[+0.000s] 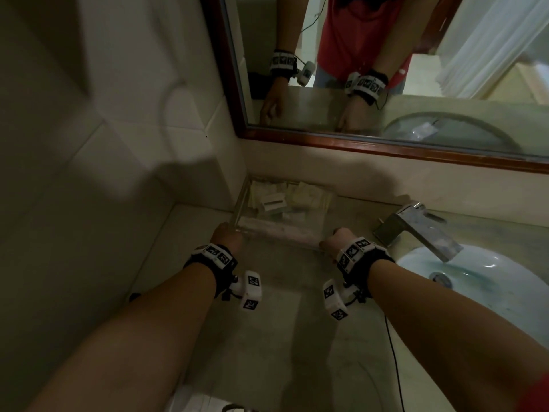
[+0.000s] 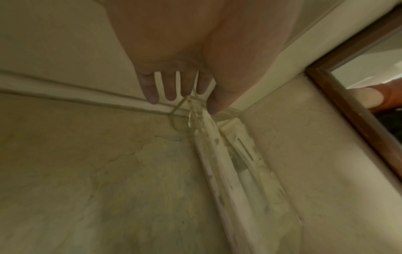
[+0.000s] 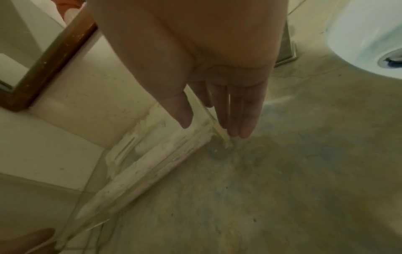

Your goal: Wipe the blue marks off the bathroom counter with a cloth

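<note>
A clear plastic tray with several small white packets stands on the beige stone counter, back in the corner under the mirror. My left hand pinches its near left corner; in the left wrist view the left hand has its thumb on one side of the tray wall and its fingers on the other. My right hand holds the near right corner; the right wrist view shows the right hand with its thumb over the tray. Faint blue marks smear the counter. No cloth is in view.
A chrome faucet and a white sink with blue stains lie to the right. A wood-framed mirror hangs behind. Tiled wall closes off the left side. A black cable trails by my right forearm.
</note>
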